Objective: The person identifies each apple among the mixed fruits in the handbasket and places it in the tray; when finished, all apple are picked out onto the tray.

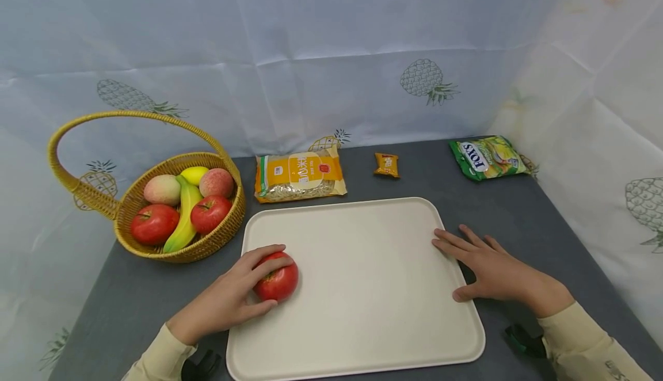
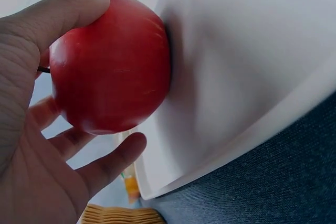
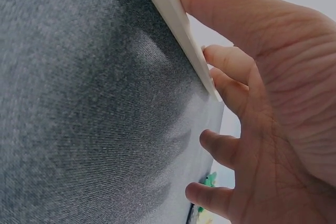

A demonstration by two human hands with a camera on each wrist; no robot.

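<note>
Right hand [image 3: 273, 108] fills 1 to 5 o'clock, palm side showing, fingers spread. Thumb against pale tray rim [image 3: 181, 30] near 12; two fingers at the rim toward 2. Other two apart from it, at 4 and 5. Grey surface [image 3: 94, 119], shadowed, 6 to 11. Green object [image 3: 210, 179], partly hidden, at 5.

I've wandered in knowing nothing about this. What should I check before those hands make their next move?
1. Left hand on the red apple: ok, thumb and fingers are around it.
2. Apple within the rim of the tray: ok, near the left edge.
3. Apple's full weight on the tray: cannot tell.
4. Right hand at the tray: ok, touching the right edge.
5. Basket upright and off the tray: ok, beyond the tray's far left corner.
6. Firmness of the left hand's grip: cannot tell.
</note>
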